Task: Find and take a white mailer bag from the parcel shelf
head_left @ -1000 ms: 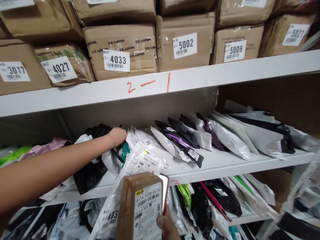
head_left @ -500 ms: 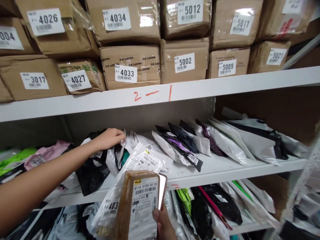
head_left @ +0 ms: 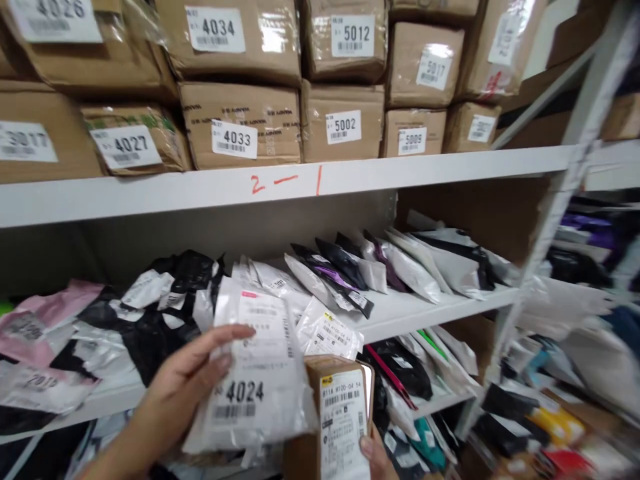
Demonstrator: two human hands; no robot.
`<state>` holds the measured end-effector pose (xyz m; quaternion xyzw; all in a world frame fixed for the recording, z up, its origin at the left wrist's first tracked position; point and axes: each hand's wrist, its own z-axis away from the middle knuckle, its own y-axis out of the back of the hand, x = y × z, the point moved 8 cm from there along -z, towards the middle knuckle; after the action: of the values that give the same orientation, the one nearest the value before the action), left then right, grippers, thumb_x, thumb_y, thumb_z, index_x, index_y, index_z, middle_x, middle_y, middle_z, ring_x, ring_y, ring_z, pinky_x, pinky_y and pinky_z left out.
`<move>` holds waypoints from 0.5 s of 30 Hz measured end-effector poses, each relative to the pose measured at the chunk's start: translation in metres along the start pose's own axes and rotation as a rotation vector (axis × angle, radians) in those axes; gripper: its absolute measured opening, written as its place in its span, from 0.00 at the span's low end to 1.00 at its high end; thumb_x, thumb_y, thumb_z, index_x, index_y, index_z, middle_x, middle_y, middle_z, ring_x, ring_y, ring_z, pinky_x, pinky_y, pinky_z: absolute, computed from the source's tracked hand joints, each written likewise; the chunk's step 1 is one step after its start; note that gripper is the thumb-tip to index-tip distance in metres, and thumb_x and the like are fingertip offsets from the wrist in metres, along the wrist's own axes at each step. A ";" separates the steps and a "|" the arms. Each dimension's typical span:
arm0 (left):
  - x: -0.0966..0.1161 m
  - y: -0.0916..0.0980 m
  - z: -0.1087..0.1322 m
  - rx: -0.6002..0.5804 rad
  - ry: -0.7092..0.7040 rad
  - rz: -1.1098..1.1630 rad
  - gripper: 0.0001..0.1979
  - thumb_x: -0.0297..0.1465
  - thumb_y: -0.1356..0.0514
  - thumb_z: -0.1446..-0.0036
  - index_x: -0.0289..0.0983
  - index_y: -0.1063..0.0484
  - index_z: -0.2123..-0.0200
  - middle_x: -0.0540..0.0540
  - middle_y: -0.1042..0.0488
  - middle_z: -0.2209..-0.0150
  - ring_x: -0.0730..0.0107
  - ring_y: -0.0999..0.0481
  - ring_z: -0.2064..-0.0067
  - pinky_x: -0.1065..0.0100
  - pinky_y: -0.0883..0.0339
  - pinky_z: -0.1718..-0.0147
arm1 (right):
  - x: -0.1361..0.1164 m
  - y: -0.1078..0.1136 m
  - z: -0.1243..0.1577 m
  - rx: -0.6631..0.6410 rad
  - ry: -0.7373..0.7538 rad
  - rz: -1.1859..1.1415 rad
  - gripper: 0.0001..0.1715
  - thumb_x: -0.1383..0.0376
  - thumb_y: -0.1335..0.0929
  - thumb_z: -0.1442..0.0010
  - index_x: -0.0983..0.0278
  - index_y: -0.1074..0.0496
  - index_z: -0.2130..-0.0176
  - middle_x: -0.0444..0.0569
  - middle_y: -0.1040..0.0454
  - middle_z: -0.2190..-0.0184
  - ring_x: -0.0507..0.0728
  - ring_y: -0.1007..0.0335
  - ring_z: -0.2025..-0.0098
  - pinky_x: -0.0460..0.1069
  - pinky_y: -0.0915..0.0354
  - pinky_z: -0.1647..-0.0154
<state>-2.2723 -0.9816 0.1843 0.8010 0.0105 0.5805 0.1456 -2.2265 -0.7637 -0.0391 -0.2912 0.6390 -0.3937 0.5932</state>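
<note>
My left hand (head_left: 200,373) is closed on a white plastic mailer bag (head_left: 260,373) with a label reading 4024, held in front of the shelf. Thumb and fingers grip its left side. At the lower right, my right hand (head_left: 376,453) holds a small brown cardboard box (head_left: 305,460) bearing a white label marked 811A H100-04 54. A phone (head_left: 369,390), seen edge-on with a lit screen, is held against the box in the same hand. Behind the box, another white bag (head_left: 325,330) with a yellow-marked label sticks up; what holds it is hidden.
A white shelf (head_left: 400,313) carries leaning black, white and purple packets. On the upper shelf (head_left: 360,175), marked 2-1, stand numbered cardboard boxes (head_left: 240,127). An upright post (head_left: 545,233) stands at right, with more packages beyond. Pink and black bags (head_left: 50,320) lie at left.
My left hand has drawn the 4024 bag off the shelf and brought it forward beside the box. The view has shifted right; the box and phone remain in my right hand.
</note>
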 end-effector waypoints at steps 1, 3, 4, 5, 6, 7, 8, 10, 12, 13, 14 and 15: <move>-0.015 -0.023 0.006 -0.077 0.050 0.122 0.14 0.47 0.36 0.59 0.54 0.23 0.65 0.55 0.22 0.65 0.65 0.24 0.67 0.69 0.29 0.71 | -0.008 0.010 0.008 0.045 0.023 0.009 0.27 0.54 0.23 0.66 0.61 0.27 0.65 0.51 0.21 0.71 0.66 0.25 0.65 0.59 0.29 0.65; -0.036 -0.069 0.016 -0.196 0.154 0.313 0.13 0.45 0.33 0.60 0.51 0.24 0.68 0.54 0.23 0.69 0.69 0.27 0.70 0.73 0.31 0.74 | -0.027 0.030 0.025 0.134 0.084 0.026 0.30 0.55 0.23 0.63 0.60 0.28 0.60 0.51 0.21 0.68 0.62 0.25 0.67 0.54 0.29 0.69; -0.043 -0.090 0.020 -0.232 0.196 0.381 0.14 0.44 0.32 0.61 0.50 0.24 0.68 0.55 0.24 0.71 0.72 0.28 0.72 0.75 0.33 0.76 | -0.037 0.038 0.034 0.167 0.114 0.040 0.32 0.56 0.23 0.62 0.61 0.29 0.57 0.51 0.21 0.66 0.61 0.25 0.67 0.52 0.29 0.69; -0.046 -0.111 0.024 -0.272 0.226 0.428 0.14 0.42 0.31 0.62 0.48 0.25 0.69 0.55 0.26 0.73 0.75 0.31 0.74 0.76 0.36 0.78 | -0.048 0.046 0.043 0.194 0.141 0.058 0.35 0.56 0.23 0.63 0.61 0.29 0.55 0.51 0.21 0.65 0.61 0.25 0.67 0.52 0.30 0.68; -0.048 -0.130 0.027 -0.310 0.239 0.458 0.15 0.40 0.31 0.63 0.46 0.26 0.69 0.55 0.27 0.74 0.77 0.33 0.76 0.77 0.38 0.79 | -0.059 0.053 0.053 0.216 0.168 0.081 0.37 0.56 0.22 0.63 0.62 0.30 0.54 0.52 0.21 0.65 0.61 0.25 0.66 0.53 0.29 0.66; -0.048 -0.150 0.031 -0.356 0.238 0.473 0.15 0.38 0.30 0.64 0.44 0.27 0.69 0.55 0.29 0.75 0.78 0.36 0.76 0.78 0.40 0.79 | -0.071 0.059 0.063 0.239 0.195 0.109 0.38 0.56 0.22 0.63 0.63 0.31 0.53 0.52 0.21 0.65 0.62 0.25 0.65 0.54 0.29 0.65; -0.047 -0.168 0.034 -0.407 0.229 0.481 0.16 0.36 0.30 0.65 0.42 0.27 0.69 0.55 0.30 0.76 0.78 0.37 0.76 0.78 0.40 0.79 | -0.083 0.065 0.074 0.262 0.217 0.141 0.40 0.56 0.22 0.64 0.64 0.31 0.52 0.53 0.21 0.64 0.63 0.25 0.65 0.55 0.29 0.64; -0.047 -0.203 0.043 -0.491 0.244 0.494 0.18 0.33 0.30 0.65 0.40 0.30 0.68 0.54 0.29 0.75 0.78 0.36 0.75 0.78 0.40 0.77 | -0.106 0.074 0.098 0.327 0.260 0.192 0.42 0.57 0.22 0.63 0.66 0.33 0.50 0.54 0.21 0.64 0.64 0.25 0.66 0.57 0.30 0.63; -0.047 -0.233 0.054 -0.556 0.272 0.510 0.19 0.32 0.31 0.64 0.39 0.32 0.67 0.54 0.28 0.74 0.78 0.35 0.74 0.78 0.40 0.76 | -0.126 0.083 0.123 0.409 0.300 0.217 0.44 0.58 0.22 0.63 0.67 0.35 0.48 0.54 0.21 0.66 0.64 0.25 0.68 0.57 0.30 0.63; -0.046 -0.248 0.061 -0.595 0.280 0.522 0.19 0.32 0.31 0.64 0.39 0.34 0.66 0.54 0.28 0.73 0.77 0.33 0.73 0.78 0.39 0.75 | -0.136 0.086 0.135 0.446 0.321 0.217 0.45 0.58 0.22 0.63 0.67 0.35 0.48 0.54 0.21 0.67 0.64 0.25 0.68 0.57 0.29 0.64; -0.043 -0.262 0.068 -0.625 0.277 0.537 0.20 0.32 0.31 0.63 0.40 0.35 0.65 0.54 0.27 0.71 0.77 0.32 0.72 0.78 0.38 0.74 | -0.144 0.090 0.147 0.479 0.346 0.212 0.45 0.59 0.22 0.64 0.68 0.35 0.48 0.54 0.21 0.68 0.65 0.25 0.67 0.57 0.29 0.64; -0.039 -0.275 0.075 -0.647 0.262 0.558 0.22 0.31 0.31 0.61 0.41 0.36 0.62 0.53 0.25 0.68 0.75 0.29 0.69 0.77 0.36 0.71 | -0.153 0.093 0.159 0.506 0.377 0.207 0.45 0.59 0.22 0.64 0.68 0.35 0.48 0.55 0.21 0.67 0.66 0.25 0.65 0.57 0.29 0.63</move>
<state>-2.1731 -0.7423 0.0598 0.6063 -0.3696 0.6676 0.2239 -2.0417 -0.6117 -0.0352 0.0096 0.6455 -0.5246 0.5549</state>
